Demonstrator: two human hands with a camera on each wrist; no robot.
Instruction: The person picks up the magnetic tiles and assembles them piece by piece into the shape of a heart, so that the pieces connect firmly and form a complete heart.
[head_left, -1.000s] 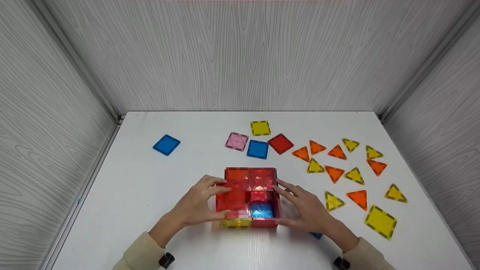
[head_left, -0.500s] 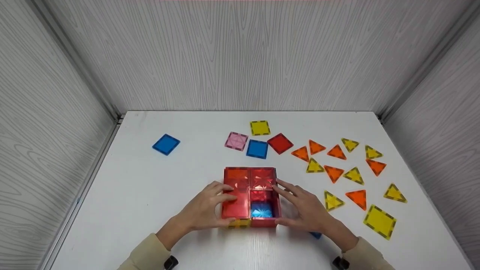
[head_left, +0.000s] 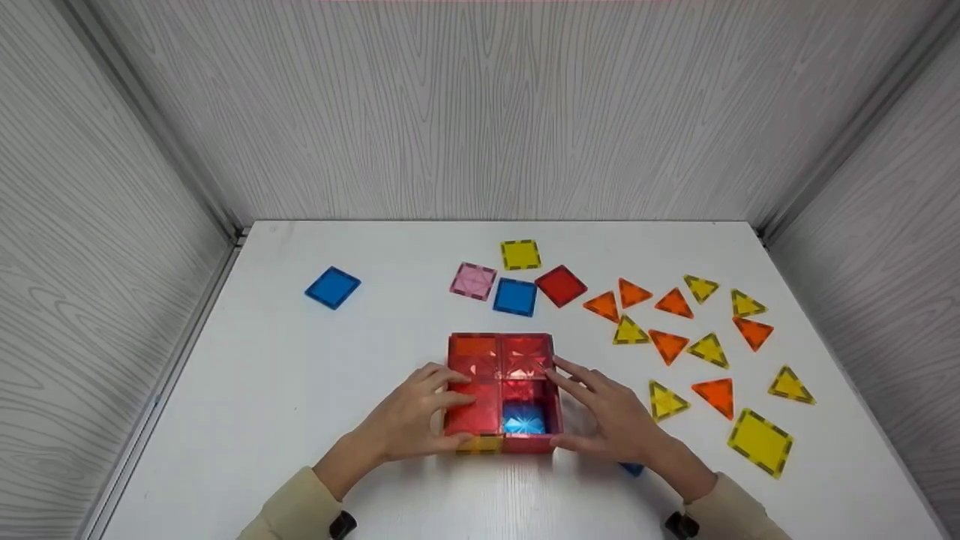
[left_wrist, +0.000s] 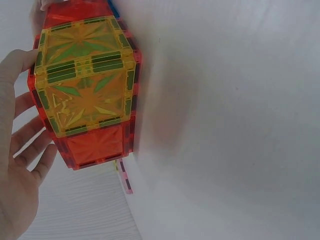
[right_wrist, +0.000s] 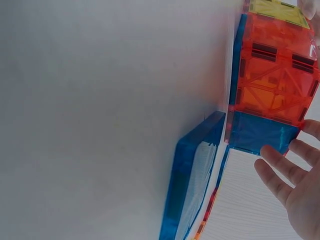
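Note:
A low box of translucent magnetic tiles stands in the middle of the table. Its walls show red, yellow and blue squares. Red squares cover most of its top, while the near right cell is uncovered, with blue showing inside. My left hand holds the near left red tile, fingertips on top and thumb at the near edge by a yellow wall tile. On the other side my right hand grips the box, thumb at the near right corner, fingers along the right wall near a blue tile.
Behind the box lie pink, yellow, blue and red squares. Another blue square lies far left. Several orange and yellow triangles spread rightward, with a yellow square. A blue piece shows below my right wrist.
My left hand has moved right with the red tile, which now lies flush over the near left cell instead of overhanging the left side. The right hand has stayed put.

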